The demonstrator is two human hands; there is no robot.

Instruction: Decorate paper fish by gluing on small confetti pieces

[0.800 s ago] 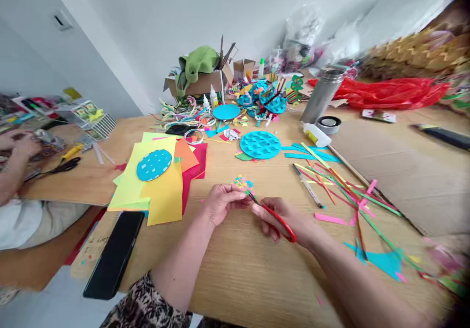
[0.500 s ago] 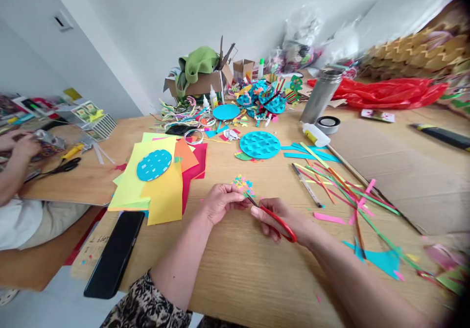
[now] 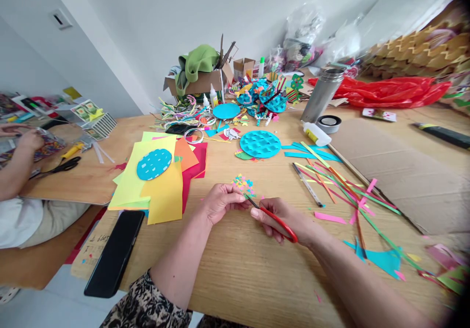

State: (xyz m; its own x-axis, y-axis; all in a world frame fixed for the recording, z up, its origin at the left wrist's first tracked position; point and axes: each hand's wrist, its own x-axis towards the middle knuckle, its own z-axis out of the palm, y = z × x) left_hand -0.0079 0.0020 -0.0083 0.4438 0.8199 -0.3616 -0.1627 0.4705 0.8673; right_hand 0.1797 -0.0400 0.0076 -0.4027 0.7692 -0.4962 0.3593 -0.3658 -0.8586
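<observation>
My right hand point(image 3: 281, 220) is wrapped round the red-handled scissors point(image 3: 278, 224), whose dark blades point up and left. The blade tips meet the fingertips of my left hand point(image 3: 225, 201), which are pinched together on something too small to make out. Just beyond the fingertips lies a small heap of colourful paper bits point(image 3: 243, 184). A blue paper disc with raised flaps point(image 3: 260, 144) rests behind the heap. To the left, a blue oval with pale cut-outs point(image 3: 154, 164) lies on yellow paper point(image 3: 165, 200).
A black phone point(image 3: 114, 254) lies at the front left. Paper strips point(image 3: 345, 191), a pen point(image 3: 307, 185) and cardboard point(image 3: 400, 171) spread on the right. A metal bottle point(image 3: 322, 95) stands behind. Another person's hand point(image 3: 31, 139) is at the far left.
At the far left, the other person's hands have shifted slightly with a bag of coloured bits. My hands and the scissors have stayed nearly in place.
</observation>
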